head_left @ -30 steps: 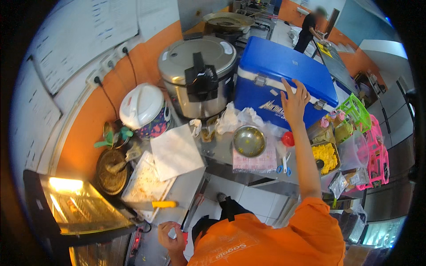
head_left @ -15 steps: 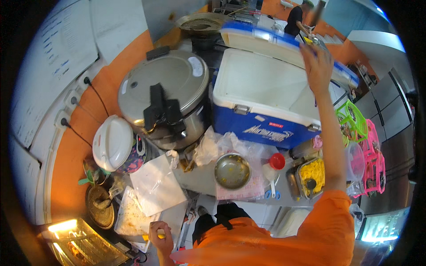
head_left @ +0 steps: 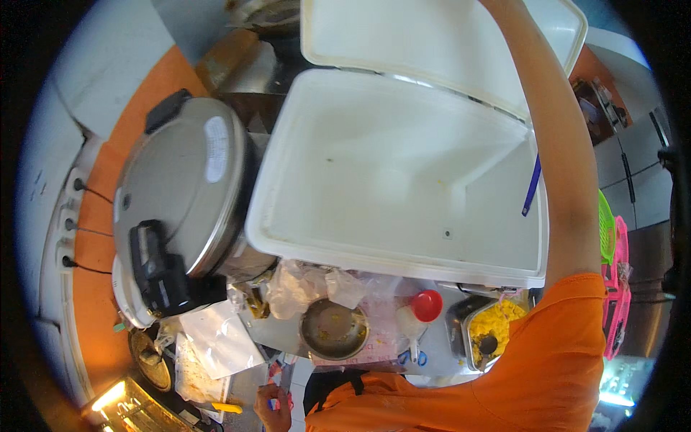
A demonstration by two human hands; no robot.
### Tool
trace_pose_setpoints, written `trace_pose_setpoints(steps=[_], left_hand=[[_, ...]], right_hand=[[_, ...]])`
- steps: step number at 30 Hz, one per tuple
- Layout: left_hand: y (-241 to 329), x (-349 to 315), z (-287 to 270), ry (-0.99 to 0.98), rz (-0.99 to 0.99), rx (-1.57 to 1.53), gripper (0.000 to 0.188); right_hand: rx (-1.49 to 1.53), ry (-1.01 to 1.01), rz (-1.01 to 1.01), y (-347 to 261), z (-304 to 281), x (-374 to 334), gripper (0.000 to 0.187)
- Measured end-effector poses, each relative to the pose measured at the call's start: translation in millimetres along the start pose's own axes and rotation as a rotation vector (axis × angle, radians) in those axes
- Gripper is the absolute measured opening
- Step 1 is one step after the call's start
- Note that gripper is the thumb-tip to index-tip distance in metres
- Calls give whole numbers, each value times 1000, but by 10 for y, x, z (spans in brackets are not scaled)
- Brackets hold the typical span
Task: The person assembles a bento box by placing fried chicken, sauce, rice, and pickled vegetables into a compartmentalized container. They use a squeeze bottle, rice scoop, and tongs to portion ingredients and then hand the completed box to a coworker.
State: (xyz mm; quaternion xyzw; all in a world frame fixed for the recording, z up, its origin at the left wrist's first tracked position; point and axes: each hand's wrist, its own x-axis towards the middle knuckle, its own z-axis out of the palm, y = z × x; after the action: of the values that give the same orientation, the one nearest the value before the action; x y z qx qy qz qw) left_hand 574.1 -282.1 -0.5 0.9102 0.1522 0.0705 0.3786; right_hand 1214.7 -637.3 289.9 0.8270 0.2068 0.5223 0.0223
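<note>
white cooler (head_left: 389, 266) seen open, far on counter (head_left: 277, 333); l. hand (head_left: 273, 409) curled, near left, contents unclear; r. hand off-frame, grip can't be told; r. forearm (head_left: 561, 144) could poss. be hit if lid (head_left: 410, 43) isn't propped.

We stretch our right arm (head_left: 565, 158) upward, the right hand beyond the view's top edge; our left hand (head_left: 273, 409) sits low, curled.

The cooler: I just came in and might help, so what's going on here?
A person's right arm stretches across the raised lid of the cooler, which stands open; that hand is out of view. The left hand is low, fingers curled. A metal bowl sits in front of the cooler.
</note>
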Motion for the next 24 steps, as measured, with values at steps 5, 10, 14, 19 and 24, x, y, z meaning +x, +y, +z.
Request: trace_pose_setpoints(steps=[5, 10, 14, 19, 24], left_hand=[[119, 50, 249, 56, -258, -187, 5], [89, -18, 492, -30, -151, -138, 4], [66, -116, 541, -48, -171, -158, 9], [152, -229, 437, 37, -197, -77, 11], [168, -132, 397, 51, -209, -85, 15]], right_hand=[[1146, -1028, -462, -994, -8, -1438, 21], [466, -2185, -833, -1239, 153, -2961, 47], [351, -2651, -768, -1281, 67, -3957, 58], [741, -2573, -877, -1537, -38, -4223, 49], [1106, -1180, -309, -1228, -386, -2073, 20]])
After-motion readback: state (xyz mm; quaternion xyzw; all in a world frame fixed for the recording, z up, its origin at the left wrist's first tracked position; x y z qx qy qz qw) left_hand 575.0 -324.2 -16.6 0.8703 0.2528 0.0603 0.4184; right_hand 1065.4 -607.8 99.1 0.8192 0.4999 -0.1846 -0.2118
